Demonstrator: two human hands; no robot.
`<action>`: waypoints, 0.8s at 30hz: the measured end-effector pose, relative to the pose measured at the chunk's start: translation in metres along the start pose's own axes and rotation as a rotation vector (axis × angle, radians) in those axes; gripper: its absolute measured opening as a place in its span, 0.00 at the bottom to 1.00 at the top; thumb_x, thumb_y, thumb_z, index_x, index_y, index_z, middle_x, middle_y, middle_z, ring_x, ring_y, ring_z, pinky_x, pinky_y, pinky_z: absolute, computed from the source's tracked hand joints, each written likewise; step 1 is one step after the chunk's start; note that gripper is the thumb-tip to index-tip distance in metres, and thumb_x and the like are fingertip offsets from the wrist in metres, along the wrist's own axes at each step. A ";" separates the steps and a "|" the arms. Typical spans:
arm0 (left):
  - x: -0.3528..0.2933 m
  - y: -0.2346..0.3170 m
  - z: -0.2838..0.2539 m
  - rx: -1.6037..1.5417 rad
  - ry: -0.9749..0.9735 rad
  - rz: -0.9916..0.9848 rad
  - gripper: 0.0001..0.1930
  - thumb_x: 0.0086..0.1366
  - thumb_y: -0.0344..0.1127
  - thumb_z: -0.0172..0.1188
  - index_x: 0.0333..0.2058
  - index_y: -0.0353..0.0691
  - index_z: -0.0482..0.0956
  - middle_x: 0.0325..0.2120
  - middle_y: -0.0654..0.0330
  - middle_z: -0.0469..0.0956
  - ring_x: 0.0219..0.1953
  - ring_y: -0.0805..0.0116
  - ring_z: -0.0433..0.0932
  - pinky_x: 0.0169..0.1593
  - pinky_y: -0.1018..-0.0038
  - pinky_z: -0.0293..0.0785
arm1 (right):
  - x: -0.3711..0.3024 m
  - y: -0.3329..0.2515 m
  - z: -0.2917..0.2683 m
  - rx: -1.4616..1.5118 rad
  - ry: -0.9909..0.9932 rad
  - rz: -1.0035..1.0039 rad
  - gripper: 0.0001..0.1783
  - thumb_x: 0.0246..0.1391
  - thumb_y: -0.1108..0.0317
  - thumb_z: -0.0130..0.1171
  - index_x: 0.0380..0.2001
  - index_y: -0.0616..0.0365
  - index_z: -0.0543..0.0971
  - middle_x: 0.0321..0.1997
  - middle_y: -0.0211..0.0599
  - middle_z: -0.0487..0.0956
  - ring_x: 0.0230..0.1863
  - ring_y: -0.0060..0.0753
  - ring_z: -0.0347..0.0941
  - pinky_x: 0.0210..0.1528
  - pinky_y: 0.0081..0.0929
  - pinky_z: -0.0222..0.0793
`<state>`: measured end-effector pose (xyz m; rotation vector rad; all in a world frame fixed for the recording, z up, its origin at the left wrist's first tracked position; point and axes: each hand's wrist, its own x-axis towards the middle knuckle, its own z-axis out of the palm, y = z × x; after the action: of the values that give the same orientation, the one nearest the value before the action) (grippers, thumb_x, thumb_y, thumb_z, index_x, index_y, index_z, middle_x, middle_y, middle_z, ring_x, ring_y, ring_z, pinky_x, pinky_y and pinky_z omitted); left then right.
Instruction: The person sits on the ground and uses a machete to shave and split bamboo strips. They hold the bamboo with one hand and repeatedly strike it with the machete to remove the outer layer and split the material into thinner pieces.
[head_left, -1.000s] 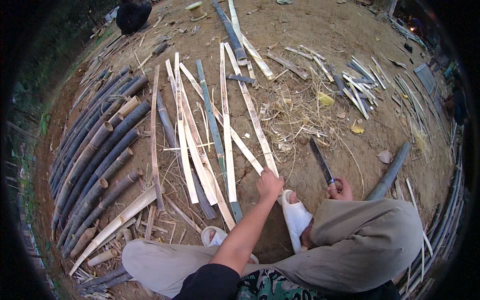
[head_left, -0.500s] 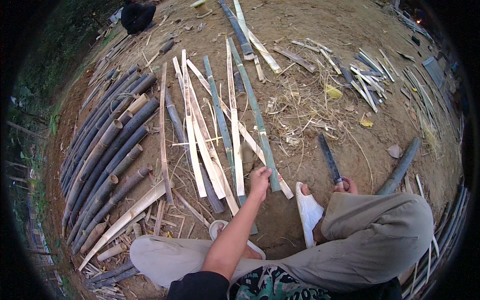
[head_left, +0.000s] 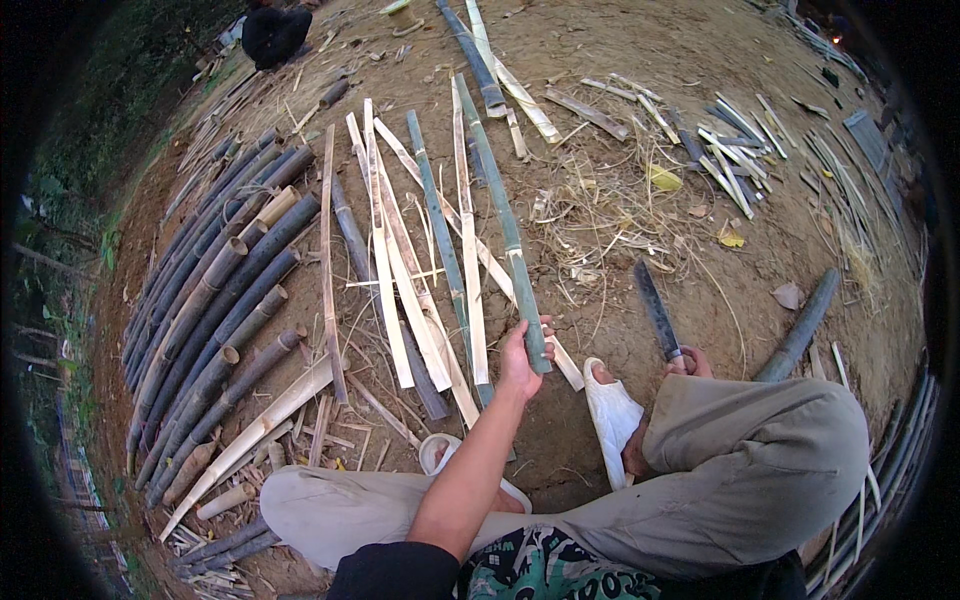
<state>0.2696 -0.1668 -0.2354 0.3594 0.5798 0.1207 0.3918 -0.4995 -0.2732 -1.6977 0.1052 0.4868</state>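
Brown bare-earth ground (head_left: pixel 770 245) outdoors, littered with pale curly bamboo shavings (head_left: pixel 600 215); green foliage (head_left: pixel 65 195) along left edge, person in dark clothes (head_left: pixel 275 38) crouching beyond. Dark round bamboo poles (head_left: pixel 205 290) piled left. Left hand (head_left: pixel 520 362) wrapped round near end of long flat green bamboo strip (head_left: pixel 512 240), beside pale split-bamboo slats (head_left: pixel 385 310). Right hand (head_left: pixel 691 361), partly hidden by knee (head_left: pixel 820 420), gripping handle of straight dark-bladed knife (head_left: pixel 655 310).
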 end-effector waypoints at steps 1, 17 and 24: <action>0.000 0.003 -0.001 0.037 -0.029 -0.015 0.15 0.68 0.40 0.52 0.48 0.38 0.70 0.33 0.55 0.76 0.30 0.67 0.74 0.34 0.71 0.74 | -0.001 0.002 0.001 -0.021 0.006 -0.030 0.27 0.53 0.74 0.60 0.55 0.60 0.65 0.32 0.38 0.79 0.29 0.26 0.76 0.30 0.26 0.72; -0.105 0.018 0.075 1.395 0.551 0.577 0.13 0.68 0.38 0.50 0.30 0.32 0.70 0.20 0.45 0.72 0.26 0.44 0.74 0.33 0.55 0.67 | 0.018 0.044 -0.003 -0.235 0.114 -0.103 0.23 0.42 0.68 0.67 0.42 0.63 0.74 0.29 0.36 0.78 0.29 0.26 0.74 0.32 0.31 0.71; -0.172 -0.018 0.077 1.364 0.595 0.766 0.09 0.69 0.35 0.50 0.36 0.34 0.71 0.19 0.56 0.69 0.21 0.65 0.69 0.27 0.66 0.67 | 0.035 -0.018 -0.009 -0.361 0.085 -0.185 0.21 0.47 0.67 0.62 0.46 0.61 0.73 0.26 0.31 0.75 0.25 0.25 0.71 0.28 0.28 0.69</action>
<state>0.1695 -0.2432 -0.0935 1.9181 1.0357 0.5835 0.4317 -0.4979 -0.2690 -2.0595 -0.0834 0.3072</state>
